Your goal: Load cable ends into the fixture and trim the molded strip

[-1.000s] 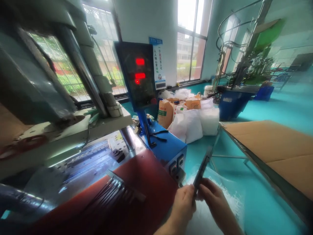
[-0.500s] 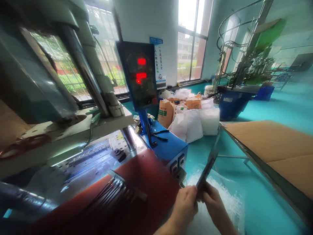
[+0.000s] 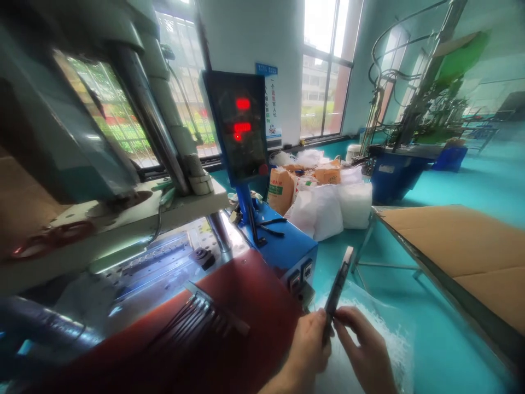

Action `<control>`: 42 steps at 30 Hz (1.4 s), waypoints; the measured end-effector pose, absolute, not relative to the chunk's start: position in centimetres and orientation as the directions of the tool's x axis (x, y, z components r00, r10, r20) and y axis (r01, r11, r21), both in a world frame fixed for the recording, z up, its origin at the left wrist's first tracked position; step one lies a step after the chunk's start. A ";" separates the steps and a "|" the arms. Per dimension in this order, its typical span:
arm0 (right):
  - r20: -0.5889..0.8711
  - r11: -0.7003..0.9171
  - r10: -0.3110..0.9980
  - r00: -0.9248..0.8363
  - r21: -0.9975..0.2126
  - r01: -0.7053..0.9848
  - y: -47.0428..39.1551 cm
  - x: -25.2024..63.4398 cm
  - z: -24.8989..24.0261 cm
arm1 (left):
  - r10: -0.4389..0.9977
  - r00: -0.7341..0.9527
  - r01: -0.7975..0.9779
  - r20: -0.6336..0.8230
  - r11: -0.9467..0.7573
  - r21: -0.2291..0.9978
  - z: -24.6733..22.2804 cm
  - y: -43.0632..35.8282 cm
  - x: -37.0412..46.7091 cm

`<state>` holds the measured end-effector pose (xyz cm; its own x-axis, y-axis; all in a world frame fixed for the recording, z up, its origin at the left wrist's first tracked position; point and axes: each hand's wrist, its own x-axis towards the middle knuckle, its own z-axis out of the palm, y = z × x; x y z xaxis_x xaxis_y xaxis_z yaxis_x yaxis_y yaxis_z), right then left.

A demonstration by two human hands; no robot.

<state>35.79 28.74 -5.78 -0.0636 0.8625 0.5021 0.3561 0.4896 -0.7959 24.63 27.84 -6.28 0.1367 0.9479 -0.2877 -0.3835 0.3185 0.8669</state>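
- Left hand (image 3: pixel 307 345) and right hand (image 3: pixel 363 350) both pinched closed fingers around a thin dark strip (image 3: pixel 338 284).
- The strip pointed toward 1 o'clock, just right of the red desk (image 3: pixel 246 306).

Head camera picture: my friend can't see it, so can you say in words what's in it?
Two bare hands, the left hand and the right hand, pinch a long dark flat strip between them, its far end pointing up and away. Left of them a bundle of similar dark strips lies on a red mat, below a machine's panel with red lit digits.
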 end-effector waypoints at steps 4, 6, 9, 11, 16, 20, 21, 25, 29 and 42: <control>0.446 0.465 0.885 -0.132 -0.845 0.265 29.4 35.5 -6.2 | 0.964 0.095 -0.344 -0.249 0.267 0.900 -6.2 27.7 24.3; 0.410 0.444 0.894 -0.179 -0.863 0.242 29.9 35.6 -6.4 | 0.964 0.096 -0.314 -0.250 0.267 0.911 -6.3 27.7 24.2; 0.408 0.473 0.875 -0.258 -0.835 0.281 30.3 35.7 -6.7 | 0.964 0.102 -0.302 -0.246 0.266 0.916 -6.5 27.7 24.1; 0.452 0.529 0.846 -0.283 -0.780 0.333 30.3 35.7 -6.8 | 0.965 0.108 -0.323 -0.239 0.262 0.909 -6.5 27.7 24.0; 0.512 0.538 0.843 -0.166 -0.801 0.263 29.6 35.4 -6.2 | 0.944 0.153 -0.388 -0.293 0.330 0.861 -6.6 27.8 24.1; 0.545 0.557 0.829 -0.125 -0.785 0.270 29.2 35.6 -5.8 | 0.934 0.166 -0.392 -0.318 0.358 0.847 -6.8 27.8 24.4; 0.578 0.582 0.807 -0.121 -0.746 0.322 29.2 35.8 -5.8 | 0.935 0.161 -0.391 -0.316 0.355 0.849 -6.8 27.9 24.4; 0.765 0.618 0.637 -0.094 -0.434 0.655 30.4 37.9 -5.8 | 0.942 0.153 -0.320 -0.299 0.333 0.887 -6.1 28.3 23.3; 0.718 0.685 0.517 -0.466 -0.021 0.729 34.0 39.9 -4.4 | 0.932 0.211 -0.119 -0.296 0.325 0.938 -4.2 28.7 19.7; -0.130 0.721 0.597 -0.792 -0.347 0.600 38.8 29.2 -1.6 | 0.955 -0.248 0.501 -0.162 0.269 0.823 -0.2 27.8 3.5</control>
